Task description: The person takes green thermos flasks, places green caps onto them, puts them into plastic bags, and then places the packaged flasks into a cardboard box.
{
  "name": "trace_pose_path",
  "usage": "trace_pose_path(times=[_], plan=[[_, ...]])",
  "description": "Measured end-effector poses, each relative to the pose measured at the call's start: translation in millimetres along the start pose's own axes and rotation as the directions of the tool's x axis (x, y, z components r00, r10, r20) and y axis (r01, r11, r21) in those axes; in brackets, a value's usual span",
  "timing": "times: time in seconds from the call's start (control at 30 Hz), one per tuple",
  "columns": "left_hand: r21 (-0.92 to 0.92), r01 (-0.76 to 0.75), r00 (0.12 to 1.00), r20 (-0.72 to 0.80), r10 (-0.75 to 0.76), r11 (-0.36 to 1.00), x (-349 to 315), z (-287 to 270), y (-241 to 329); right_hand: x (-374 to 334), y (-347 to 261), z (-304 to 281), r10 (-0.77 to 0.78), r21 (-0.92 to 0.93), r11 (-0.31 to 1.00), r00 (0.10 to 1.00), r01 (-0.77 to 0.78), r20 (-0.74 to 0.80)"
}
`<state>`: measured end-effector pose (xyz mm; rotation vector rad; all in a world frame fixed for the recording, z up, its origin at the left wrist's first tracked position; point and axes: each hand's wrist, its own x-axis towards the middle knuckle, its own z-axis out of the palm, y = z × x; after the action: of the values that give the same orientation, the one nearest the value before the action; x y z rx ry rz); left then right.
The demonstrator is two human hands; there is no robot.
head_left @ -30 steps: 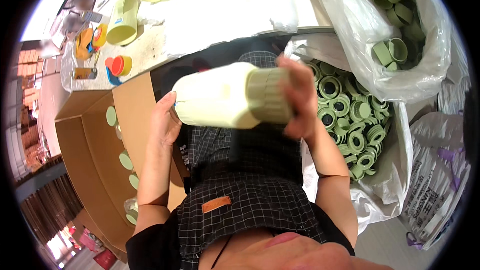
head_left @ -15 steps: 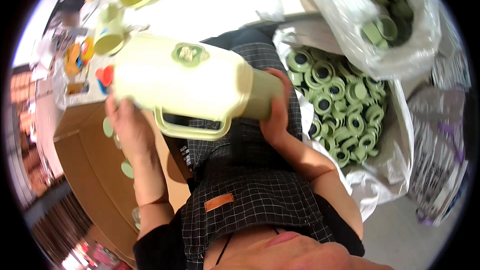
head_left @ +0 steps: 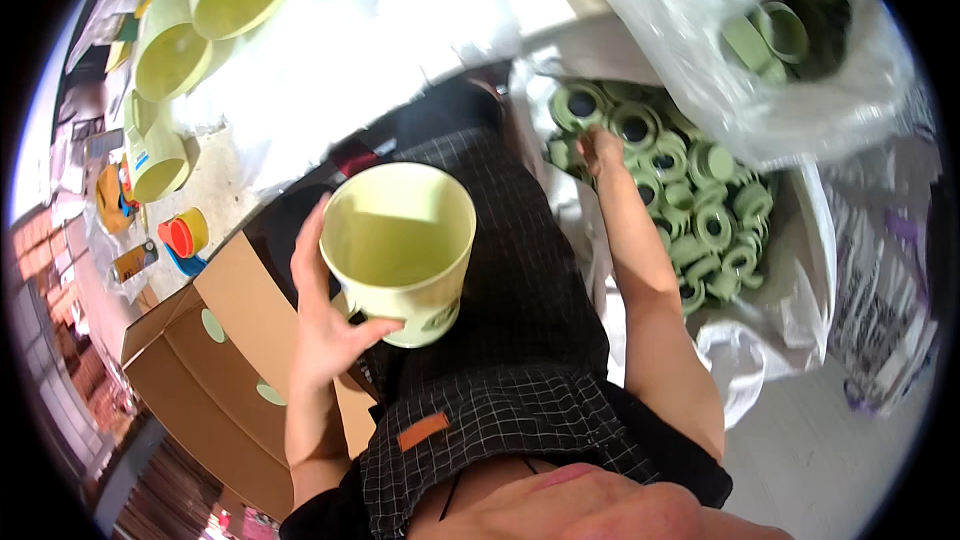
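Observation:
My left hand [head_left: 335, 315] grips a pale green flask casing [head_left: 395, 290], its fingers along the side and the thumb across the front near the handle. The casing's wide round opening faces up toward me, showing a hollow inside, with part of a dark green label low on its wall. Over to the right, my right hand [head_left: 601, 151] reaches into a white bag [head_left: 800, 230] of green ring-shaped plastic parts [head_left: 712, 225]. Its fingers are curled among the parts at the bag's left side. What they hold, if anything, is hidden.
More pale green casings [head_left: 240, 0] stand on the white-covered table [head_left: 340, 50]. A clear bag [head_left: 690, 50] with green cup-like pieces hangs over the parts bag. On the left is an open cardboard box [head_left: 190, 390]. Orange and yellow items [head_left: 185, 233] lie at the table's left edge.
The casing, earlier sideways in both hands, is now in my left hand alone, turned with its opening upward. My right hand has left the darker green end and moved into the parts bag.

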<state>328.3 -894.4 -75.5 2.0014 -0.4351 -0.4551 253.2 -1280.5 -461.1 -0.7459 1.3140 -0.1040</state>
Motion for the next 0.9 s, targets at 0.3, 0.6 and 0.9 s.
trace_pose_path(times=[0.3, 0.6, 0.9], plan=[[-0.102, 0.183, 0.958, -0.202, -0.201, 0.978, -56, -4, -52, 92, 50, 22, 0.074, 0.132, 0.991, 0.935, -0.03, -0.346], [-0.171, 0.018, 1.0, -0.016, -0.021, 0.985, -36, -30, -31, -117, -45, -35, -0.593, -0.306, 0.76, 0.805, 0.573, 0.035], [-0.326, -0.037, 0.996, 0.07, 0.063, 0.945, -70, -12, -48, -377, -95, 111, -0.279, 0.284, -0.162, -0.32, 0.945, 0.905]])
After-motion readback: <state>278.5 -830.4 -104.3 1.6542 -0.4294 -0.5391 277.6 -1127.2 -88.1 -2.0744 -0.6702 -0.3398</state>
